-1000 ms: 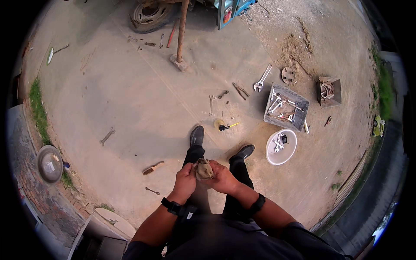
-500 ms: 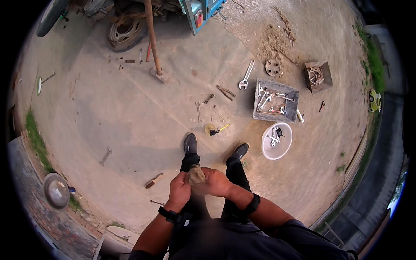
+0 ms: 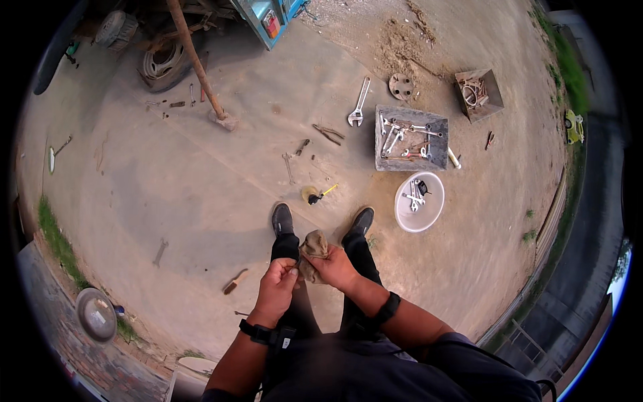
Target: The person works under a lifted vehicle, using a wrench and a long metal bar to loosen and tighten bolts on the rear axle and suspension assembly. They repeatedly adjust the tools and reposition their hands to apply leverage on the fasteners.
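My right hand [image 3: 335,268] is closed round a crumpled, dirty brown rag [image 3: 315,244], which bunches up above the thumb and hangs below it. Right beside it, my left hand [image 3: 276,288] is closed, with thumb and fingers pinched together at the rag's left edge. What the left fingers grip is too small or too covered to make out. Both hands are held in front of my legs, above the concrete ground. Nearest on the ground to the left lies a wooden-handled brush [image 3: 235,281].
Ahead right stand a grey metal bin of wrenches [image 3: 410,165], a white basin [image 3: 439,201] holding wrenches and a rusty box [image 3: 494,107]. An adjustable wrench [image 3: 360,104], pliers [image 3: 329,134] and a yellow-handled tool [image 3: 328,191] lie ahead. A sledgehammer [image 3: 197,67] leans near a wheel [image 3: 163,63].
The rag has shifted up and right with my right hand and shows more of its folds. My left fingers have drawn a little away from it. The whole view has shifted slightly.
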